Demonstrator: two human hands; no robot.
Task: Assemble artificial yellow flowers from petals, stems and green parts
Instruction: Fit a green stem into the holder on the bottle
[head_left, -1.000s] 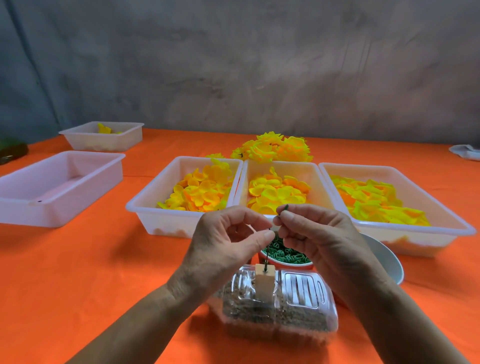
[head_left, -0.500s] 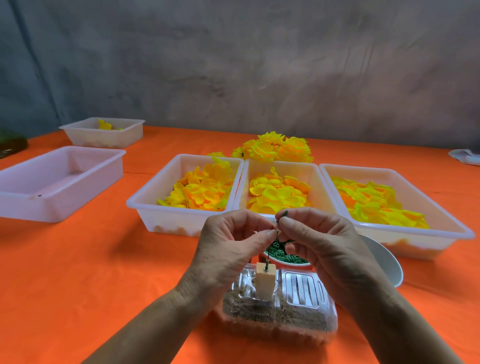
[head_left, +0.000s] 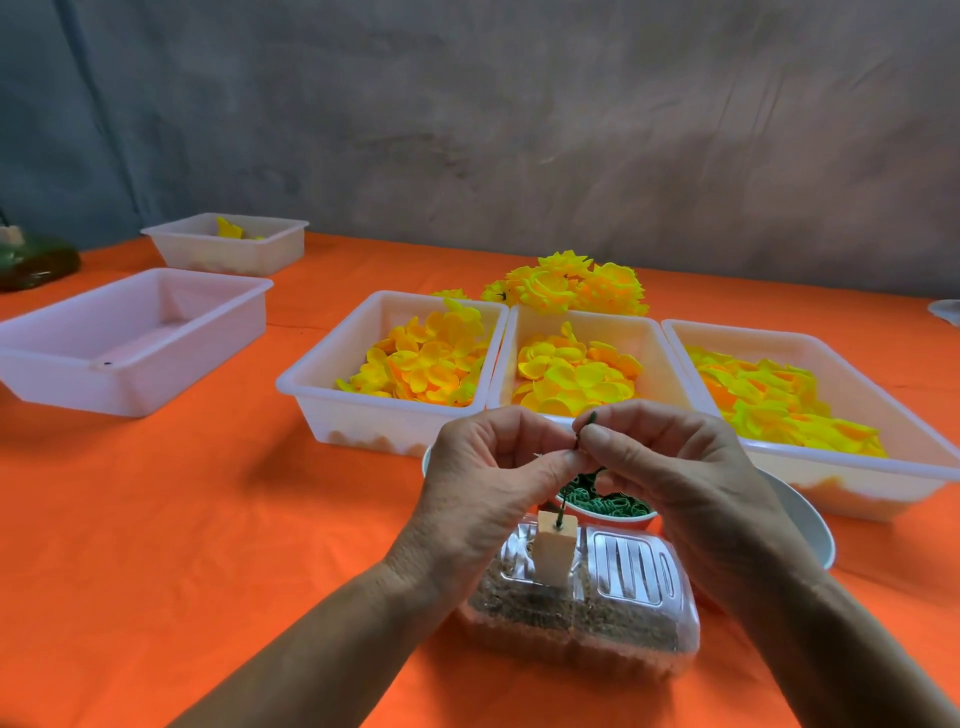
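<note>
Both your hands meet at chest centre over the orange counter (head_left: 156, 545). Your left hand (head_left: 483, 499) and right hand (head_left: 675, 483) each hold a pinching grip on the thin green stem (head_left: 570, 488), thumb and forefinger pressed together on it from either side, fingertips nearly touching. The stem's long axis runs close to vertical, leaning slightly: its dark tip (head_left: 592, 415) points up and a little right above your right forefinger, and its lower end goes down into the top of a small pale block (head_left: 555, 553). That block stands upright on a clear plastic box (head_left: 582, 613) with brownish fill inside (what the fill is, you cannot tell from here). Something small and pale shows at your left fingertips; too small to name. Just behind the stem sits a bowl of green rings (head_left: 608, 503), partly hidden by your right hand. Beyond it, three white trays stand side by side, touching: left tray (head_left: 332, 410), middle tray (head_left: 649, 338), right tray (head_left: 909, 467), all holding loose yellow petals. Finished yellow flowers (head_left: 571, 286) are heaped behind the middle tray. Well apart to the left, a large white tray (head_left: 130, 389) and a smaller one (head_left: 228, 260) farther back.
</note>
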